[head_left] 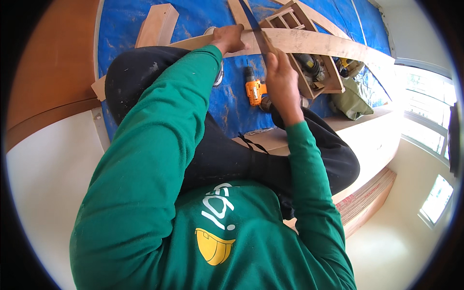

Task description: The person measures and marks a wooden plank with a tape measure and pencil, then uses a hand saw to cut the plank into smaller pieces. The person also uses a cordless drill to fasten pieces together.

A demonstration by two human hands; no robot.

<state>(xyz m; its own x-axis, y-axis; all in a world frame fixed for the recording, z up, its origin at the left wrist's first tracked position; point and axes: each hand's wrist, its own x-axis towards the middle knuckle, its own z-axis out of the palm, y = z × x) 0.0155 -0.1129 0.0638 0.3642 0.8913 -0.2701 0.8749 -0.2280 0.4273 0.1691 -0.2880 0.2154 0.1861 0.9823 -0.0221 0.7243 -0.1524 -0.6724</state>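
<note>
A long pale wooden board (321, 42) lies crosswise in front of me, bent into an arc by the lens. My left hand (229, 38) grips this board, its fingers bent over it. In my closed right hand (284, 83) is a handsaw (256, 30); most of its handle is hidden by the fingers. Its dark blade crosses the board just right of my left hand and points away from me. Whether the teeth have cut into the wood cannot be made out. Below the board, between my legs, an orange cordless drill (254, 92) lies on the blue tarp.
A wooden toolbox (333, 87) holding power tools stands right of my right hand, beside a green cloth bag (353, 101). Wood blocks (158, 25) lie at the far left. Blue tarp (123, 24) covers the floor. Stacked boards (367, 195) rest along the right wall.
</note>
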